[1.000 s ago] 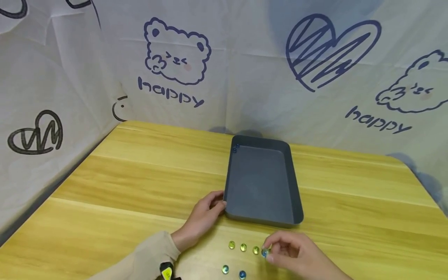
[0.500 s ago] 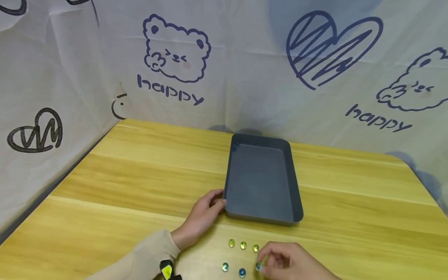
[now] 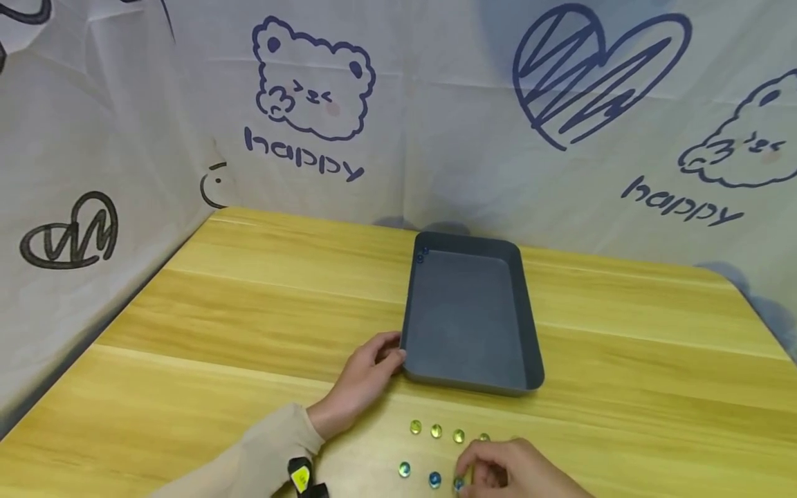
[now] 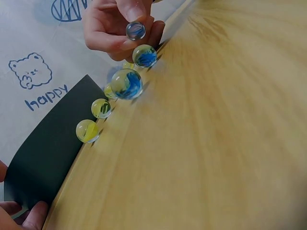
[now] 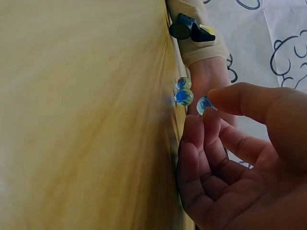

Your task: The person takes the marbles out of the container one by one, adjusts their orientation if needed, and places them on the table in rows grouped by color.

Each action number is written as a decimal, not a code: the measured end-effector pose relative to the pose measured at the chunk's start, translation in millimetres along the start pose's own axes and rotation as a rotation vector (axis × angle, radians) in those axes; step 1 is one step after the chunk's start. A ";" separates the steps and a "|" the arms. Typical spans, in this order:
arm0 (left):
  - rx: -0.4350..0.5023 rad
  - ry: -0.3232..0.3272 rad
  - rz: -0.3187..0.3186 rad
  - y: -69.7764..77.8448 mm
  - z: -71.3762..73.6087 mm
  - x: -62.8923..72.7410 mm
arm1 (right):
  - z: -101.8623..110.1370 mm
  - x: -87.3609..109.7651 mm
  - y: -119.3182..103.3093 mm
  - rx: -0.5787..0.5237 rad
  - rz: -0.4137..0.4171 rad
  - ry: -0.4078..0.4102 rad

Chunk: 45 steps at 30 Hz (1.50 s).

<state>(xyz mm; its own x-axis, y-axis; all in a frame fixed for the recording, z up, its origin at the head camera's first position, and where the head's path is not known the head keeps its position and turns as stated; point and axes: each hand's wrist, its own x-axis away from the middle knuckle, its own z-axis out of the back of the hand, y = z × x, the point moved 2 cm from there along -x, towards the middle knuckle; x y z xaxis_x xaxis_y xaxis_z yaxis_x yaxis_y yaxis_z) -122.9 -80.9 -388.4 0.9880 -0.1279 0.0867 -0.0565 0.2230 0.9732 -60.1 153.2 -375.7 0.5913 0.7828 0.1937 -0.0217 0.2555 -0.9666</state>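
Observation:
My right hand [image 3: 513, 467] pinches a blue-swirled glass marble [image 5: 205, 105] between thumb and fingertips. In the left wrist view this marble [image 4: 135, 31] looks just above the table. Beside it, two blue-and-yellow marbles, one [image 3: 405, 469] left of the other [image 3: 434, 480], lie on the table. Behind them runs a row of several yellow marbles [image 3: 436, 431], its right end partly hidden by my right hand. My left hand [image 3: 361, 377] holds the near-left corner of a dark grey rectangular tray [image 3: 467, 318], where its fingertips are partly hidden. Two dark blue marbles [image 3: 420, 259] sit in the tray's far-left corner.
The wood-grain table [image 3: 249, 304] extends to both sides of the tray. White cloth [image 3: 448, 152] with bear and heart drawings hangs behind and to the left. A black wrist camera [image 3: 305, 477] sits on my left sleeve [image 3: 261, 443].
My right hand has moved from the yellow row toward me with the blue marble, beside the two front marbles. More of the yellow row shows. My left hand stays at the tray; the head view shifts slightly.

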 end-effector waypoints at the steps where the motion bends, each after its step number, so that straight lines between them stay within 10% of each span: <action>1: 0.001 0.000 -0.001 0.2 -0.2 -0.1 | 0.1 0.0 0.2 0.010 -0.003 0.006; 45: 0.005 0.016 0.006 -0.3 -1.0 -1.6 | -4.4 -3.5 -1.8 0.164 -0.139 0.078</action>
<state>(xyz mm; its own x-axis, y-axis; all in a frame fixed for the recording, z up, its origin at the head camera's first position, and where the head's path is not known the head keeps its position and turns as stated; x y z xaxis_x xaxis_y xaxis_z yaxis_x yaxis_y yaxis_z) -124.3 -79.7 -389.0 0.9898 -0.1115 0.0890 -0.0629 0.2184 0.9738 -58.5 147.5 -375.4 0.6581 0.6890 0.3036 -0.0624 0.4518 -0.8899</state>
